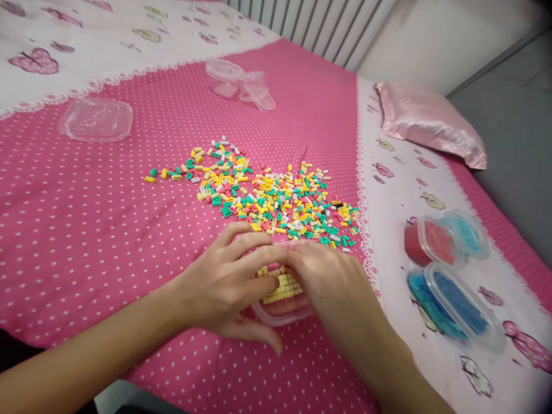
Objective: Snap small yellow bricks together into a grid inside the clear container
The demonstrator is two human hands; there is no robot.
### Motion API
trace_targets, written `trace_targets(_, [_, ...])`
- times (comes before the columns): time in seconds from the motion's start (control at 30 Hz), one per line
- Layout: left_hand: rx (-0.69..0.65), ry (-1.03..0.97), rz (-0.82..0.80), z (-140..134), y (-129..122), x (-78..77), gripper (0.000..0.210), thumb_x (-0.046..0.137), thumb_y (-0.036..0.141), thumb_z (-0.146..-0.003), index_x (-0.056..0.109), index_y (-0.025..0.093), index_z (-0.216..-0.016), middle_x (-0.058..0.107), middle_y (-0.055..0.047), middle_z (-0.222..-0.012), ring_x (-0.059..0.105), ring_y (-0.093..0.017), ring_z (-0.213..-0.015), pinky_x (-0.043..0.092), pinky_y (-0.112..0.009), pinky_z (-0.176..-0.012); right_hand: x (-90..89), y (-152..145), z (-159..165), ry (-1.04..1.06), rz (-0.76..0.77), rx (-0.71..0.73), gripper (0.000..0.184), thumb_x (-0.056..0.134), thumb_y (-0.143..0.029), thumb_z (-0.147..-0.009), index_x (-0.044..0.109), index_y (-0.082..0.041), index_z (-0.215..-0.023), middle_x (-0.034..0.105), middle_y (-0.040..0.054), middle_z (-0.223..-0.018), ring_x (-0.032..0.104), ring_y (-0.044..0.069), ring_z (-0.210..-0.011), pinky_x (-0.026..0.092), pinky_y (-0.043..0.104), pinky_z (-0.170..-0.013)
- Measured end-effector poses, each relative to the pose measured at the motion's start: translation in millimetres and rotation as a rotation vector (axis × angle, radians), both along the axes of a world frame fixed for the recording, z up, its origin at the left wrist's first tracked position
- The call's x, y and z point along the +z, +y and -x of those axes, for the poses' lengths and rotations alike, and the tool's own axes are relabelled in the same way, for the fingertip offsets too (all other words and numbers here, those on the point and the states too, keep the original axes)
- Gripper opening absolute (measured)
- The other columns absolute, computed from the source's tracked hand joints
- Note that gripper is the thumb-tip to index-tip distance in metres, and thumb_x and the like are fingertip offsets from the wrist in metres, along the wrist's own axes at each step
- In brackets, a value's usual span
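Just in front of me on the bed, a clear plastic container (282, 318) holds rows of pale yellow toy bricks (282, 288), packed side by side. My left hand (228, 276) reaches over its left side with fingers apart; one fingertip is at the yellow bricks and the thumb sticks out by the near rim. Bent over the far right side of the container is my right hand (330, 276). Its fingertips are hidden, so I cannot see what they hold. Right beyond both hands lies a spread pile of small loose bricks (276, 198) in yellow, green, white and pinkish red.
A clear lid (99, 121) lies at far left. Empty-looking clear containers (226, 75) stand at the back. On the right are containers with red (431, 241), turquoise (466, 233) and blue contents (457, 299). A pink pillow (431, 121) lies beyond, near the wall.
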State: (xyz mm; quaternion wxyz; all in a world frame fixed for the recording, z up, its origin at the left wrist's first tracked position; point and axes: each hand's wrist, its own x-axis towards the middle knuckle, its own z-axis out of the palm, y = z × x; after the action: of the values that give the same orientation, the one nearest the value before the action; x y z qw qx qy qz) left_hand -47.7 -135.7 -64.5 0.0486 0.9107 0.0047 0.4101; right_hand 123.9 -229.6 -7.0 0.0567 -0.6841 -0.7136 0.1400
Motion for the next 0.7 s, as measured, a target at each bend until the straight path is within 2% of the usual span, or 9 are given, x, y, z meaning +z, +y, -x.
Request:
trace_targets(0.13, [0.005, 0.021, -0.019, 1.0, -0.2, 0.6, 0.058, 0.062, 0.077, -0.082, 0.067, 0.019, -0.085, 0.074, -0.011, -0.107, 0.062, -0.028, -0.103, 0.045, -0.050, -0.096, -0.7, -0.3, 0.2, -0.005, 0.004, -0.005, 0.021, 0.067, -0.011, -0.091, 0.074, -0.019, -0.108, 0.075, 0.0055, -0.104, 0.068, 0.027, -0.096, 0.052, 0.043, -0.083])
trace_targets(0.33, [0.000, 0.017, -0.014, 1.2, -0.1, 2.5, 0.056, 0.065, 0.075, -0.081, 0.066, 0.019, -0.084, 0.073, -0.012, -0.111, 0.062, -0.029, -0.103, 0.044, -0.050, -0.095, 2.1, 0.2, 1.3, 0.005, 0.037, -0.015, 0.022, 0.067, -0.007, -0.090, 0.074, -0.018, -0.109, 0.074, 0.0064, -0.105, 0.066, 0.026, -0.100, 0.051, 0.043, -0.088])
trace_targets(0.53, [0.001, 0.002, -0.009, -0.2, 0.2, -1.2, 0.052, 0.065, 0.072, -0.082, 0.064, 0.020, -0.085, 0.073, -0.012, -0.110, 0.062, -0.029, -0.103, 0.044, -0.051, -0.095, 5.9, -0.7, 2.8, -0.017, 0.066, -0.011, 0.012, 0.065, -0.008, -0.091, 0.072, -0.017, -0.096, 0.073, 0.0065, -0.102, 0.066, 0.026, -0.100, 0.051, 0.042, -0.086])
trace_targets(0.7, [0.002, -0.034, 0.009, 0.1, 0.5, -5.3, 0.055, 0.066, 0.074, -0.079, 0.062, 0.020, -0.089, 0.070, -0.012, -0.112, 0.060, -0.029, -0.104, 0.044, -0.052, -0.096, 5.8, -2.3, 2.0, -0.010, 0.051, 0.000, 0.010, 0.065, -0.010, -0.092, 0.071, -0.018, -0.094, 0.073, 0.0065, -0.105, 0.066, 0.026, -0.103, 0.052, 0.043, -0.090])
